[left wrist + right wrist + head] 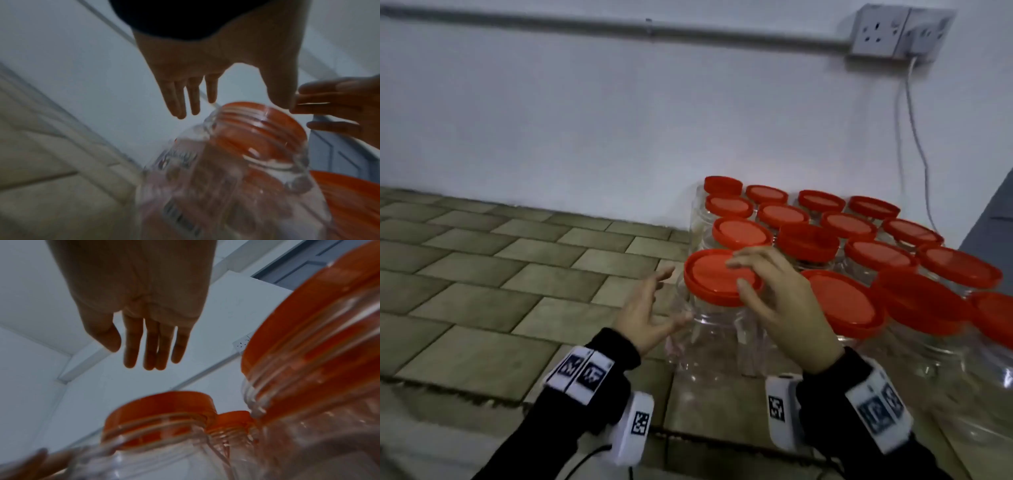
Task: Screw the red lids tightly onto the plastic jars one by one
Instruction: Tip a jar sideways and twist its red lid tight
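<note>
A crowd of clear plastic jars (pixel 825 260) with red lids stands on the tiled floor (pixel 482 274) in rows, packed against the white wall (pixel 619 120) at the far edge of the tiles. On that wall a grey pipe (pixel 585 25) runs to a socket (pixel 893 32), and a thin white cable (pixel 914 137) hangs down from it behind the jars. The capped rows hem in the near jar (pixel 709 339) on its far and right sides; only its left side, toward the open tiles, has room around it. This jar stands at the near left corner of the group, and its red lid (pixel 719 277) sits on its mouth; how far the lid is screwed down cannot be told. The right hand (pixel 787 301) hangs over the right part of that lid, its fingers (pixel 743 263) spread and reaching across the top, the thumb by the near rim; whether they touch the lid cannot be told. The left hand (pixel 650 308) is just beside the jar's left shoulder, palm turned toward it, fingers (pixel 664 274) spread and loose, gripping nothing. In the left wrist view the left hand (pixel 205 65) hovers apart from the lid (pixel 267 123), and the blur hides finer detail. Both wrists wear white bands (pixel 582 373) with black square markings over dark sleeves.
</note>
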Tool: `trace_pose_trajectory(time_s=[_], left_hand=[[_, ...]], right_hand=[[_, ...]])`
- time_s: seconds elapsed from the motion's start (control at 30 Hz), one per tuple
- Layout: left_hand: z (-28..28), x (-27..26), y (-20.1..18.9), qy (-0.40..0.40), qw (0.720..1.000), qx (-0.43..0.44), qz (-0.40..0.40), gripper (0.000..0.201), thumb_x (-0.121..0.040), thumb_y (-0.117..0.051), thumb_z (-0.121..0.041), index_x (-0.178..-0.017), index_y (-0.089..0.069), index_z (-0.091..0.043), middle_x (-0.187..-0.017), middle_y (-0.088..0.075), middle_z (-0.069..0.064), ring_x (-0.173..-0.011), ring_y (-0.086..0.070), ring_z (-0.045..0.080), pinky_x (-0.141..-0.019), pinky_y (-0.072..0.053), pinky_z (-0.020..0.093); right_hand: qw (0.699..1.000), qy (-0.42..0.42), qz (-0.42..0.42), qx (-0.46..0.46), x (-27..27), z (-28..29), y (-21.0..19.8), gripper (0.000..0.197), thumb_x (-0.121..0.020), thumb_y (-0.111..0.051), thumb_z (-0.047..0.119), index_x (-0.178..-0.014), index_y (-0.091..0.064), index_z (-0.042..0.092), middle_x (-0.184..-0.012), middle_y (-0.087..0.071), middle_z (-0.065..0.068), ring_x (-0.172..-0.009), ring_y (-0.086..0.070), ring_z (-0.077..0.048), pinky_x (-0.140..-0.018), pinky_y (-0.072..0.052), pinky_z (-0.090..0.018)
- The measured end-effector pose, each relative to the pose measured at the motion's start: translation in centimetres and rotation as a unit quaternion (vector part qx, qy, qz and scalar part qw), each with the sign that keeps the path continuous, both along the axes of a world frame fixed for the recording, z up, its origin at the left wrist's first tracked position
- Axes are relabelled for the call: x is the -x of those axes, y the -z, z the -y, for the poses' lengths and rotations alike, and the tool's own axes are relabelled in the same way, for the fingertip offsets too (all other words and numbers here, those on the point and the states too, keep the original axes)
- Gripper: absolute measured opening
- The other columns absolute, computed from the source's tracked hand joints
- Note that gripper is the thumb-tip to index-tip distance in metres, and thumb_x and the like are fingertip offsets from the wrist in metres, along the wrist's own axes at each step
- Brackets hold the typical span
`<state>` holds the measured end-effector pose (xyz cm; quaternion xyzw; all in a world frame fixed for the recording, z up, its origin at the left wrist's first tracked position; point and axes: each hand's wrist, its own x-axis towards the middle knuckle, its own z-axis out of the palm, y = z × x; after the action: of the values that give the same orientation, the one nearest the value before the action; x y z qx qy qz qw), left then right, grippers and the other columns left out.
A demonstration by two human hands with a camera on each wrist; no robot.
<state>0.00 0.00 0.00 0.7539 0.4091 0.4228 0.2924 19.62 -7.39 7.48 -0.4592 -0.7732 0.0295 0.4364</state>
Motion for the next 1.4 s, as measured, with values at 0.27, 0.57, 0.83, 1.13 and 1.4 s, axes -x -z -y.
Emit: trace_pose_trajectory(time_s=[0.27, 0.57, 0.83, 1.13, 1.4], left_hand=[[0.6, -2.2, 3.0, -0.022, 0.993, 0.105, -0.05, 0.147, -0.025, -0.068, -0.071, -0.142, 0.004, -0.019, -0.146, -0.013, 0.01, -0.135, -0.019, 0.021, -0.108, -0.023, 0.029], [2.1, -2.1, 2.5, -0.067, 0.994, 0.066, 0.061, 0.135, -0.023, -0.077, -0.063, -0.138, -0.026, -0.012, -0.135, -0.044, 0.005, -0.122, -0.045, 0.015, -0.101, -0.038, 0.03], [1.8, 4.3, 0.5, -0.12, 0.987, -0.09, -0.057, 0.118, -0.038, -0.07, -0.063, -0.137, -0.014, -0.032, -0.146, -0.024, 0.002, -0.134, -0.022, 0.011, -0.108, -0.023, 0.025], [-5.0, 13.1, -0.9, -0.061, 0.973, -0.188, -0.122, 0.113, -0.046, -0.068, -0.067, -0.139, -0.019, -0.024, -0.143, -0.025, 0.011, -0.135, -0.022, 0.021, -0.107, -0.027, 0.044], [-10.2, 17.7, -1.7, 0.009, 0.956, -0.243, -0.162, 0.111, -0.048, -0.065, -0.071, -0.136, -0.024, -0.018, -0.136, -0.025, 0.007, -0.128, -0.028, 0.019, -0.102, -0.031, 0.04]], right_hand=[[0.974, 0.084, 0.166, 0.131, -0.2, -1.3, 3.1, 0.054, -0.09, -0.049, 0.044, -0.139, -0.033, 0.027, -0.148, -0.028, 0.006, -0.138, -0.021, -0.01, -0.112, -0.005, -0.033], [0.989, 0.074, 0.115, -0.049, -0.6, -0.7, 4.2, 0.04, -0.087, -0.042, 0.046, -0.116, -0.057, 0.022, -0.118, -0.06, 0.003, -0.109, -0.049, -0.012, -0.091, -0.027, -0.03], [0.956, -0.039, -0.291, -0.014, 3.5, -3.4, 1.6, 0.02, -0.096, -0.045, 0.022, -0.115, -0.05, 0.019, -0.107, -0.055, 0.016, -0.099, -0.053, 0.006, -0.081, -0.04, -0.01], [0.907, -0.044, -0.393, 0.147, 10.9, -13.6, 3.8, 0.012, -0.088, -0.054, 0.029, -0.092, -0.065, 0.027, -0.097, -0.063, 0.004, -0.093, -0.058, -0.005, -0.089, -0.046, -0.024], [0.922, -0.002, -0.353, 0.158, 16.8, -16.7, 4.6, 0.016, -0.095, -0.048, 0.012, -0.104, -0.061, 0.015, -0.099, -0.064, -0.001, -0.088, -0.056, -0.006, -0.075, -0.044, -0.011]])
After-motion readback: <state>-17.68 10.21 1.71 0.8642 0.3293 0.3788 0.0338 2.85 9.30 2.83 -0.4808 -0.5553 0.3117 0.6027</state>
